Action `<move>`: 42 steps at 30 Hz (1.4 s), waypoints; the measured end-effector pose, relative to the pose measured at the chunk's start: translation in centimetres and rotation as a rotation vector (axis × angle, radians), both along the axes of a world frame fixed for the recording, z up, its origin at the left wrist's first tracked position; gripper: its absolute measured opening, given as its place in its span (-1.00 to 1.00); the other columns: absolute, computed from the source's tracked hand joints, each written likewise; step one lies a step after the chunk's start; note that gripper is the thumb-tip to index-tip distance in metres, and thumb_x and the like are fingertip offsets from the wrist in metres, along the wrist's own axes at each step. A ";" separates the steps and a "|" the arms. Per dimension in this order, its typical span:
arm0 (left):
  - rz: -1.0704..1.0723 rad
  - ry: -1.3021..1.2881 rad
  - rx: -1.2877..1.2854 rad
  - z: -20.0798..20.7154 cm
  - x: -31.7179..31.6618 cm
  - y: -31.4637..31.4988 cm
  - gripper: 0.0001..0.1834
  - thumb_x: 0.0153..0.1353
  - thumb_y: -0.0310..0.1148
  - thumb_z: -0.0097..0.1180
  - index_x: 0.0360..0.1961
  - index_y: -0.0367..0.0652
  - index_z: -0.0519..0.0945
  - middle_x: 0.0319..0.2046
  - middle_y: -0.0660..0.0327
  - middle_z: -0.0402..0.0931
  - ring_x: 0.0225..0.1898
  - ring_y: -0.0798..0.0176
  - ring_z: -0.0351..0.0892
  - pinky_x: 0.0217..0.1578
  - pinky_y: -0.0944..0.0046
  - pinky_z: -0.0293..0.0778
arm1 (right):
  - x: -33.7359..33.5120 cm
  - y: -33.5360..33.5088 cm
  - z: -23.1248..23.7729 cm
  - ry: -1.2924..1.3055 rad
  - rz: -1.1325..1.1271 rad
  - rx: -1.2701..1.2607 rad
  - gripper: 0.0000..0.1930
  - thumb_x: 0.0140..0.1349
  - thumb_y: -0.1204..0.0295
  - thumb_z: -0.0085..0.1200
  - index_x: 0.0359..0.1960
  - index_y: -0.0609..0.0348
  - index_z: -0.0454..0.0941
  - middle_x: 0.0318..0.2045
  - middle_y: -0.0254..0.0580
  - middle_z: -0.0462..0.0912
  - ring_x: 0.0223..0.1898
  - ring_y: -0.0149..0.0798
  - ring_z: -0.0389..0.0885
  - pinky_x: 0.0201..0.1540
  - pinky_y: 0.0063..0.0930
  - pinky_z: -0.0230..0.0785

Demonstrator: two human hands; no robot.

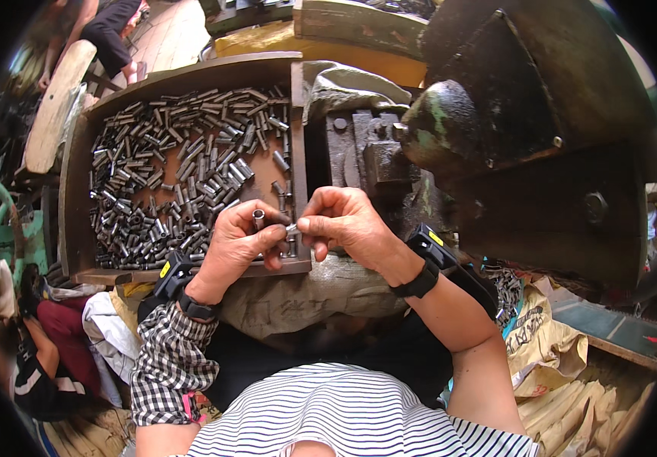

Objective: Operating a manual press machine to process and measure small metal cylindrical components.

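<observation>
Both my hands meet above the near right corner of a wooden tray [184, 70]. My left hand [238, 238] is closed around a short metal tube [258, 216], its open end facing up. Thumb and fingers of my right hand [350, 227] pinch a small shiny metal piece [292, 228], which the left fingertips also touch. That piece is mostly hidden by the fingers, so I cannot tell its exact kind. Beneath and beyond the hands, many similar metal tubes [191, 164] lie loose in the tray, a few along its right wall.
A dark, greasy machine [386, 161] with a large guard [565, 99] stands to the right of the tray. A cloth sack [306, 301] covers the near side below my hands. Paper sacks [546, 343] lie at right. Other people sit at the far left and near left.
</observation>
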State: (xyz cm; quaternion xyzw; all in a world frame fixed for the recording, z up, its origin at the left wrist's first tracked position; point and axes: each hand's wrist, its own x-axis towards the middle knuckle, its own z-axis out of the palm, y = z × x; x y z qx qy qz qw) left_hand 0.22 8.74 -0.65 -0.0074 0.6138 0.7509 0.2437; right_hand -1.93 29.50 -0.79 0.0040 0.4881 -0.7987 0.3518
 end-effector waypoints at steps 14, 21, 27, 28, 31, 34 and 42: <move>0.074 -0.164 0.417 -0.6 -0.1 0.2 -0.79 0.21 -0.40 0.12 -0.18 -0.29 0.48 -0.46 0.10 0.55 -0.57 0.36 0.56 -0.61 0.51 0.48 | 0.1 -0.2 -0.8 0.010 -0.096 -0.148 -0.90 0.18 0.53 0.11 -0.35 0.29 0.46 -0.52 -0.18 0.59 -0.60 -0.45 0.58 -0.52 -0.65 0.50; 0.046 -0.035 0.294 -0.8 0.4 0.1 -0.84 0.20 -0.42 0.12 -0.26 -0.28 0.46 -0.52 0.16 0.55 -0.64 0.41 0.52 -0.62 0.52 0.46 | 0.8 -0.9 -0.8 -0.007 -0.037 -0.233 -0.87 0.18 0.49 0.14 -0.34 0.27 0.46 -0.54 -0.20 0.59 -0.59 -0.47 0.58 -0.53 -0.67 0.49; 0.083 -0.089 0.246 -0.6 0.1 0.4 -0.81 0.21 -0.41 0.12 -0.21 -0.29 0.50 -0.47 0.16 0.57 -0.58 0.40 0.55 -0.58 0.48 0.49 | 0.9 -1.0 0.0 0.217 -0.138 -0.010 -0.92 0.21 0.54 0.04 -0.36 0.32 0.43 -0.56 -0.28 0.56 -0.59 -0.52 0.55 -0.54 -0.67 0.48; 0.073 -0.079 0.254 -0.5 0.0 0.3 -0.81 0.21 -0.41 0.12 -0.21 -0.29 0.50 -0.47 0.16 0.57 -0.58 0.40 0.55 -0.58 0.48 0.49 | 1.0 -1.3 -0.2 0.254 -0.165 0.049 -0.91 0.21 0.53 0.03 -0.36 0.31 0.43 -0.57 -0.28 0.55 -0.59 -0.52 0.55 -0.54 -0.67 0.48; 0.090 -0.166 0.237 -0.9 -0.4 -0.1 -0.81 0.21 -0.43 0.11 -0.20 -0.30 0.51 -0.46 0.17 0.57 -0.56 0.40 0.55 -0.57 0.48 0.50 | 1.3 -1.5 0.6 0.203 -0.181 0.185 -0.84 0.20 0.46 0.06 -0.34 0.34 0.43 -0.57 -0.26 0.56 -0.61 -0.50 0.56 -0.54 -0.64 0.47; 0.113 -0.120 0.254 -0.9 -0.8 -0.1 -0.81 0.21 -0.43 0.11 -0.21 -0.31 0.51 -0.45 0.17 0.57 -0.56 0.40 0.55 -0.56 0.47 0.52 | 2.4 -0.6 3.3 0.568 -0.154 0.500 -0.69 0.15 0.38 0.13 -0.20 0.36 0.37 -0.59 -0.04 0.57 -0.63 -0.37 0.58 -0.55 -0.42 0.41; 0.268 -0.026 0.126 1.2 3.9 -2.4 -0.82 0.19 -0.45 0.13 -0.21 -0.30 0.51 -0.46 0.16 0.56 -0.54 0.38 0.57 -0.57 0.49 0.49 | 15.4 11.7 15.1 1.224 -0.586 1.013 -0.72 0.06 0.49 0.18 -0.16 0.20 0.50 -0.50 -0.19 0.59 -0.43 -0.25 0.62 -0.47 -0.46 0.43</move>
